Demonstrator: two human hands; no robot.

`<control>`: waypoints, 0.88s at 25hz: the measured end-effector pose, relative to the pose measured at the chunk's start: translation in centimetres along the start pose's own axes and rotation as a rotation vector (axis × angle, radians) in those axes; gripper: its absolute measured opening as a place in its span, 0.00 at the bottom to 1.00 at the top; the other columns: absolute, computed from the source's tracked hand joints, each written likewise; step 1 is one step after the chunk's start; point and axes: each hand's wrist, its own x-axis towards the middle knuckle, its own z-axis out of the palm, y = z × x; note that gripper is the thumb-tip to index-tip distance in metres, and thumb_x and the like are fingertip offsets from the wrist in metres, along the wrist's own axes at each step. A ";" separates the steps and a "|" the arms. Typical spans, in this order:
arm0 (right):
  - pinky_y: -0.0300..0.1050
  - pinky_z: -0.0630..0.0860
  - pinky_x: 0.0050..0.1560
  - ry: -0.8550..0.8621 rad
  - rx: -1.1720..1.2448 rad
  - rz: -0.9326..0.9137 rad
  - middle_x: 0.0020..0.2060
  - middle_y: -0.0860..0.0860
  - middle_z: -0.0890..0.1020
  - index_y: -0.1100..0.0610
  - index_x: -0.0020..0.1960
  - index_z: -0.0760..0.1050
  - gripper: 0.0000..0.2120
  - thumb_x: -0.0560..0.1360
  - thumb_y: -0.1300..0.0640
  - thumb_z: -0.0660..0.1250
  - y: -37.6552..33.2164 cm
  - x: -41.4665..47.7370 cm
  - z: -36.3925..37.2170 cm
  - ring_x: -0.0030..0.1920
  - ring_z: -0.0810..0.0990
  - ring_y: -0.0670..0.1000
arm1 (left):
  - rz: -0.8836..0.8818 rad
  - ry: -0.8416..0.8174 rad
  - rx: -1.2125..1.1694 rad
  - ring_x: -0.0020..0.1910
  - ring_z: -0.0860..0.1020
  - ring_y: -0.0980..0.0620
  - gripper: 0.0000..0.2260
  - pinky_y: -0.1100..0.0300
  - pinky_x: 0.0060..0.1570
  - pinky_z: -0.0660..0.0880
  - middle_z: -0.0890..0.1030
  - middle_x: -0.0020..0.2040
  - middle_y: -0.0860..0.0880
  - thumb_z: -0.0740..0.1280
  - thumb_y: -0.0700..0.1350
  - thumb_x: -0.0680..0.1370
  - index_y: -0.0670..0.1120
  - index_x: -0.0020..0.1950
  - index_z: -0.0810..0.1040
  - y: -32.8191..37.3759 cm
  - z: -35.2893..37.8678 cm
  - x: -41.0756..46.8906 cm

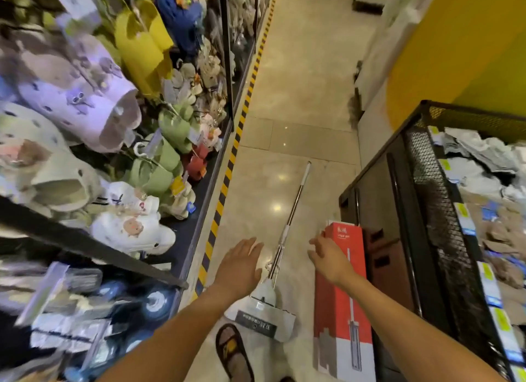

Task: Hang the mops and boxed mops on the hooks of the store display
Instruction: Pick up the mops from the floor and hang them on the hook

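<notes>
A flat mop (287,228) lies on the tiled floor, its metal handle running away from me and its white head (264,316) near my foot. A tall red and white boxed mop (343,310) stands upright against a dark bin. My left hand (240,263) hovers open, palm down, just left of the mop's handle and holds nothing. My right hand (330,258) is beside the top of the box, fingers spread at its upper left edge; whether it grips the box I cannot tell.
A display rack (113,125) full of hanging slippers and clogs fills the left side, edged by yellow and black floor tape (225,188). On the right is a black mesh bin (444,211) with packaged goods. My sandalled foot (233,350) is at the bottom. The aisle floor (299,83) runs ahead.
</notes>
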 end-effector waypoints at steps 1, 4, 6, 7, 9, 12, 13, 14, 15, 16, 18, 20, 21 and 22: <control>0.44 0.69 0.61 -0.005 0.006 0.014 0.63 0.58 0.78 0.61 0.70 0.74 0.18 0.82 0.55 0.65 0.4 1.9 0.5 0.63 0.77 0.58 | -0.007 -0.025 0.000 0.85 0.52 0.46 0.30 0.47 0.81 0.57 0.52 0.86 0.49 0.60 0.54 0.84 0.52 0.85 0.54 -0.9 0.7 1.9; 0.45 0.71 0.64 -0.035 0.067 0.067 0.64 0.58 0.77 0.60 0.70 0.75 0.18 0.82 0.56 0.66 2.4 7.6 3.1 0.62 0.78 0.57 | -0.034 -0.094 -0.021 0.84 0.53 0.45 0.30 0.46 0.81 0.58 0.54 0.85 0.48 0.60 0.55 0.84 0.51 0.84 0.55 -3.1 3.7 7.2; 0.44 0.70 0.63 -0.069 0.078 0.095 0.64 0.58 0.78 0.60 0.69 0.75 0.17 0.81 0.56 0.67 5.0 11.8 6.6 0.63 0.78 0.57 | -0.061 -0.107 -0.024 0.84 0.55 0.45 0.29 0.45 0.79 0.61 0.57 0.84 0.48 0.61 0.54 0.84 0.50 0.84 0.57 -4.6 7.3 10.8; 0.43 0.70 0.63 -0.090 0.077 0.105 0.64 0.59 0.78 0.60 0.69 0.75 0.17 0.81 0.57 0.67 6.3 13.8 8.4 0.63 0.78 0.58 | -0.067 -0.121 -0.025 0.83 0.56 0.45 0.29 0.45 0.78 0.62 0.58 0.84 0.48 0.61 0.54 0.85 0.50 0.84 0.57 -5.4 9.1 12.5; 0.45 0.70 0.63 -0.130 0.061 0.127 0.64 0.61 0.78 0.62 0.69 0.75 0.18 0.81 0.57 0.67 9.6 17.6 12.6 0.63 0.78 0.60 | -0.071 -0.147 -0.031 0.83 0.56 0.45 0.29 0.46 0.77 0.63 0.58 0.84 0.48 0.61 0.54 0.85 0.50 0.84 0.56 -7.0 13.6 15.9; 0.47 0.71 0.64 -0.182 0.017 0.117 0.63 0.62 0.78 0.62 0.69 0.74 0.18 0.81 0.57 0.67 15.3 23.9 19.4 0.63 0.78 0.61 | -0.071 -0.168 -0.028 0.83 0.56 0.45 0.29 0.47 0.78 0.61 0.58 0.84 0.48 0.62 0.54 0.85 0.51 0.84 0.56 -9.5 21.9 21.7; 0.48 0.71 0.65 -0.187 0.010 0.114 0.63 0.62 0.78 0.61 0.69 0.74 0.19 0.81 0.56 0.67 17.1 26.1 21.6 0.63 0.78 0.62 | -0.060 -0.168 -0.015 0.83 0.57 0.45 0.29 0.48 0.78 0.61 0.58 0.84 0.48 0.62 0.55 0.84 0.51 0.84 0.56 -10.3 24.7 23.5; 0.49 0.72 0.66 -0.193 0.002 0.116 0.64 0.61 0.78 0.60 0.70 0.74 0.20 0.80 0.55 0.67 18.8 28.1 23.7 0.64 0.77 0.61 | -0.047 -0.157 0.004 0.83 0.57 0.45 0.29 0.49 0.78 0.60 0.59 0.84 0.48 0.62 0.55 0.84 0.51 0.84 0.57 -11.1 27.2 25.2; 0.51 0.72 0.67 -0.198 -0.011 0.114 0.64 0.61 0.77 0.59 0.71 0.73 0.20 0.80 0.54 0.67 20.6 30.3 26.0 0.65 0.77 0.61 | -0.024 -0.149 0.026 0.83 0.58 0.45 0.29 0.50 0.78 0.60 0.59 0.84 0.48 0.62 0.55 0.84 0.51 0.84 0.57 -12.0 29.9 27.1; 0.52 0.72 0.67 -0.200 -0.019 0.113 0.65 0.60 0.77 0.59 0.72 0.72 0.22 0.80 0.53 0.67 22.2 32.5 28.0 0.65 0.76 0.61 | 0.003 -0.140 0.045 0.83 0.58 0.45 0.29 0.50 0.78 0.60 0.60 0.84 0.47 0.62 0.54 0.84 0.51 0.84 0.57 -12.9 32.0 29.0; 0.49 0.73 0.65 -0.195 0.055 0.185 0.68 0.60 0.76 0.60 0.74 0.68 0.26 0.80 0.52 0.67 24.1 36.4 31.3 0.67 0.76 0.60 | 0.051 -0.118 0.089 0.83 0.58 0.44 0.30 0.49 0.78 0.61 0.61 0.84 0.47 0.63 0.54 0.84 0.50 0.84 0.58 -14.8 35.3 32.3; 0.45 0.71 0.57 -0.159 0.235 0.365 0.66 0.60 0.76 0.64 0.74 0.67 0.26 0.81 0.53 0.67 25.5 40.4 34.0 0.64 0.78 0.60 | 0.071 -0.100 0.116 0.82 0.59 0.44 0.30 0.48 0.78 0.62 0.62 0.83 0.46 0.64 0.54 0.83 0.50 0.83 0.59 -16.3 37.3 35.1; 0.44 0.70 0.53 -0.131 0.335 0.446 0.62 0.60 0.76 0.65 0.71 0.69 0.24 0.81 0.54 0.68 25.9 42.3 35.0 0.58 0.79 0.59 | 0.072 -0.095 0.105 0.82 0.60 0.44 0.30 0.47 0.77 0.64 0.62 0.83 0.47 0.64 0.54 0.83 0.50 0.83 0.59 -17.0 37.7 36.3; 0.45 0.70 0.50 -0.104 0.423 0.509 0.58 0.60 0.76 0.64 0.67 0.71 0.20 0.80 0.54 0.68 26.3 43.9 36.1 0.51 0.79 0.58 | 0.067 -0.090 0.080 0.81 0.61 0.45 0.29 0.46 0.76 0.65 0.63 0.82 0.47 0.64 0.54 0.83 0.51 0.83 0.60 -17.7 38.0 37.3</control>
